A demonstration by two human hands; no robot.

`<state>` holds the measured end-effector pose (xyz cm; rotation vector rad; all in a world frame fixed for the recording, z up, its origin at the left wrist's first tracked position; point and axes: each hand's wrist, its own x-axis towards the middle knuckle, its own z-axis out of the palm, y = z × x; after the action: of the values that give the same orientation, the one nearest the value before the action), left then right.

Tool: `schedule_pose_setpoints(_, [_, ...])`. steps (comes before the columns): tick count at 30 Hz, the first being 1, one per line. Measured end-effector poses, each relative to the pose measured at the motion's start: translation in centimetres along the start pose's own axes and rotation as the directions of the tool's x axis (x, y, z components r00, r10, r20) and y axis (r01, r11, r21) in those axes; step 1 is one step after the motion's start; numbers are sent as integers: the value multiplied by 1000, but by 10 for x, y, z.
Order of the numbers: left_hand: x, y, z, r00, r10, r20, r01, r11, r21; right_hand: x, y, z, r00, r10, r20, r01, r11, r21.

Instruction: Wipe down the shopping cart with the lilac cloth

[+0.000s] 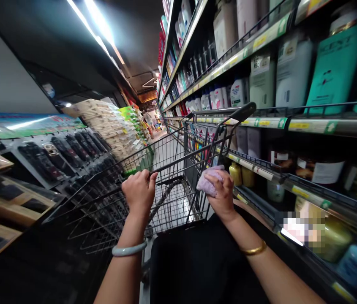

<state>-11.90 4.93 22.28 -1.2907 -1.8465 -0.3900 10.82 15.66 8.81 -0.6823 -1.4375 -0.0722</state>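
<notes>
A black wire shopping cart (165,202) stands tilted across the middle of the head view. My left hand (138,192), with a pale bangle at the wrist, is closed around the cart's dark bar. In my right hand (222,196) a crumpled light purple cloth (210,179) is bunched under the fingers. That hand is beside the cart's right side, near the lower shelves; whether the cloth touches the cart I cannot tell. A thicker black handle end (243,112) juts from the cart toward the shelves.
On the right, tall shelves (260,122) hold bottles, including a large teal bottle (333,67). Left of the cart are hanging dark packages (67,154) and stacked pale goods (96,122). The aisle floor (162,154) runs ahead between them. A pixelated patch covers part of the lower right.
</notes>
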Motion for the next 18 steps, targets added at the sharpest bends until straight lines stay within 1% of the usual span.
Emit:
schedule_pose_setpoints(4, [-1, 3, 0, 1000, -3, -24, 3, 1000, 18, 36, -2, -14, 993, 86, -82, -84, 996, 35])
schedule_pose_setpoints(6, [-1, 6, -1, 1000, -7, -24, 7, 1000, 30, 38, -1, -15, 994, 81, -70, -81, 997, 0])
schedule_pose_setpoints(8, [-2, 10, -3, 1000, -11, -21, 11, 999, 37, 21, 1, -10, 999, 49, 9, -48, 997, -59])
schedule_pose_setpoints(10, [-2, 13, -5, 1000, -18, -20, 19, 999, 37, -6, 3, -6, 993, 25, 120, -14, 996, -90])
schedule_pose_setpoints(12, [-2, 15, -7, 1000, -25, -19, 26, 999, 35, -26, 2, -4, 978, 26, 205, -15, 998, -54])
schedule_pose_setpoints(13, [-2, 15, -7, 1000, -27, -15, 27, 999, 35, -29, 1, -4, 977, 39, 211, -35, 999, -24])
schedule_pose_setpoints(15, [-2, 16, -9, 1000, -30, 3, 29, 999, 38, -23, -1, -6, 985, 82, 150, -88, 996, 30])
schedule_pose_setpoints(18, [-2, 18, -10, 998, -38, 42, 36, 998, 50, -3, 1, -5, 991, 130, 8, -130, 990, 58])
